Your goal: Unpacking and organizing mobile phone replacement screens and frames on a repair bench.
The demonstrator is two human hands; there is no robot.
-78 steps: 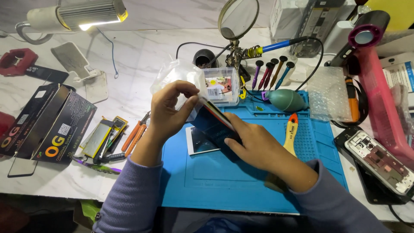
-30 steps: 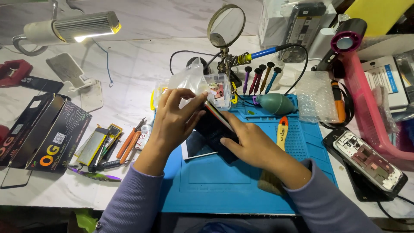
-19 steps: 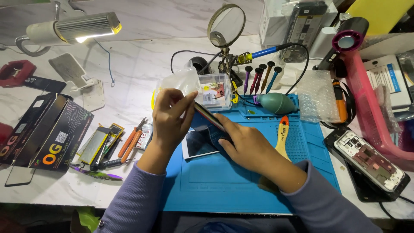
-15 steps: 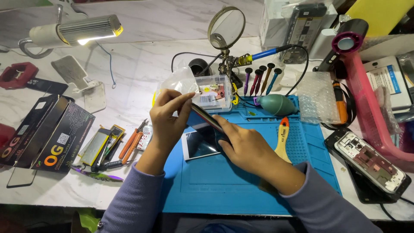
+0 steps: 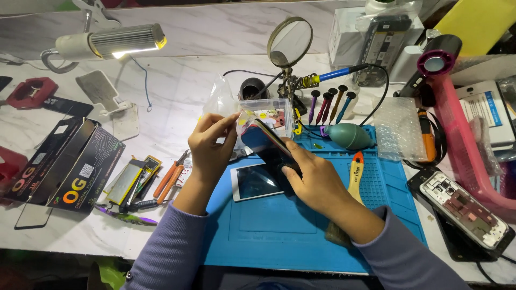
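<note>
I am looking down at a crowded repair bench. A blue work mat [image 5: 301, 236] is lying on the white marble table [image 5: 177, 113], and a desk lamp [image 5: 110, 42] is shining from the upper left. Behind the hands a magnifying glass [image 5: 290, 42] on a stand is rising over a clear plastic parts box [image 5: 267, 114], which is standing just beyond the phone and partly hidden by it. Five screwdrivers [image 5: 329, 104] are standing upright beside a teal dust blower [image 5: 349, 135]. A pink hair dryer [image 5: 457, 118] is lying along the right side, with one opened phone chassis [image 5: 462, 208] near it. Two dark boxes [image 5: 59, 166] are sitting at the left.

The smartphone [image 5: 269, 145] is dark, slim and tilted on edge above the mat. My right hand [image 5: 317, 180] is gripping it from below, fingers wrapped around its body. My left hand [image 5: 210, 145] is pinching at its upper corner, possibly a thin film there, though I cannot tell. One white-framed screen panel [image 5: 257, 182] is lying flat on the mat under the phone.
</note>
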